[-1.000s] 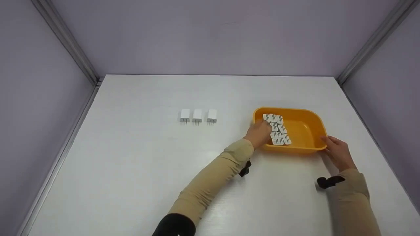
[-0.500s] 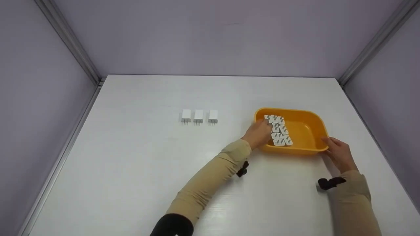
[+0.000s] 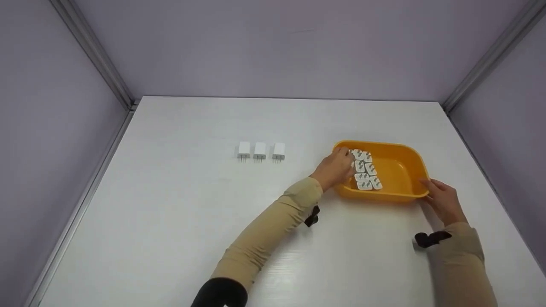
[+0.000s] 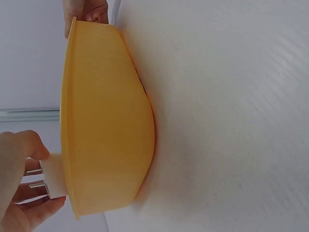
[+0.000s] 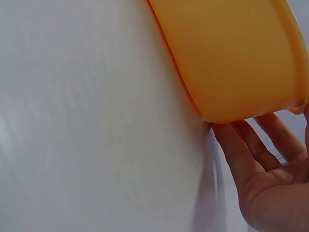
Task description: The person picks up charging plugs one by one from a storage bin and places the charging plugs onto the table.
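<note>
Holding a charger upright

Left hand pinches it, prongs up, at the left end of the yellow tub, beside other chargers; a side grip should avoid knocking those. Right hand grips the tub's near right corner: a firm brace helps.

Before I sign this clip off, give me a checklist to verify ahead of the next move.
Left hand pinching a charger: ok.
Right hand holding the tray: ok, at its right end.
Charger clear of the rim: not ok, left wrist view shows its lower end behind it.
Three chargers on the table, apart from each other: ok.
Number of chargers in the tray: cannot tell, left hand blocks part.
</note>
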{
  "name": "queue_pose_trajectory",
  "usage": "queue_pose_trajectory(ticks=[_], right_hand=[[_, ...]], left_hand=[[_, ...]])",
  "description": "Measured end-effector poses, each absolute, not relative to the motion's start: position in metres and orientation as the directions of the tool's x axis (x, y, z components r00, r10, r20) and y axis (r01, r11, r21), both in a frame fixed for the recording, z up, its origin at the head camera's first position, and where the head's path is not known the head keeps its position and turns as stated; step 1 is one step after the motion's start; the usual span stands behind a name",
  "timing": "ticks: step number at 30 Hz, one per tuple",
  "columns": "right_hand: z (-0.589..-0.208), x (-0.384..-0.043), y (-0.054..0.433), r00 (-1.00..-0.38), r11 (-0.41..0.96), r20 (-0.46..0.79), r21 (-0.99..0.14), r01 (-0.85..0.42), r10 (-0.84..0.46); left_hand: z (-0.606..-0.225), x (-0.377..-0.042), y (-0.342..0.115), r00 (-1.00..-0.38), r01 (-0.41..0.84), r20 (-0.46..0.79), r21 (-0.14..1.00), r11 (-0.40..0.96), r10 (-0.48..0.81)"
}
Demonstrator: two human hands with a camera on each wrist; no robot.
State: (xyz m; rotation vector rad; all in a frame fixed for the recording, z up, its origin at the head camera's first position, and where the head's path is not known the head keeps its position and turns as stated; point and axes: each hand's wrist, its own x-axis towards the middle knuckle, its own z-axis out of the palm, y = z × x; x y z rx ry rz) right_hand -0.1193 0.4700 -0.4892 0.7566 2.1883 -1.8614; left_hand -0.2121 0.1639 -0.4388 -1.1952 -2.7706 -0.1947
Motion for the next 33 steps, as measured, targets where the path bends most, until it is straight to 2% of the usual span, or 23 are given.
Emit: queue_pose_trajectory(ticks=[3, 6, 12, 21, 33], right_hand=[[-0.489, -0.119, 0.47, -0.852, 0.101, -0.448, -0.867, 0.488, 0.27], [-0.489, -0.118, 0.47, -0.856, 0.103, -0.444, -0.87, 0.483, 0.266], [-0.488, -0.114, 0.47, -0.883, 0.007, -0.403, -0.909, 0.417, 0.239], [-0.488, -0.117, 0.469, -0.869, 0.16, -0.423, -0.868, 0.469, 0.257], [-0.488, -0.117, 0.471, -0.87, 0.094, -0.43, -0.882, 0.462, 0.244]], left_hand=[[-0.437, -0.213, 0.161, -0.689, 0.725, 0.153, 0.123, 0.678, 0.709], [-0.437, -0.215, 0.158, -0.683, 0.729, 0.171, 0.117, 0.674, 0.71], [-0.435, -0.218, 0.15, -0.662, 0.749, 0.222, 0.169, 0.641, 0.715], [-0.438, -0.221, 0.138, -0.618, 0.782, 0.196, 0.252, 0.57, 0.761], [-0.438, -0.223, 0.131, -0.624, 0.769, 0.176, 0.307, 0.56, 0.761]])
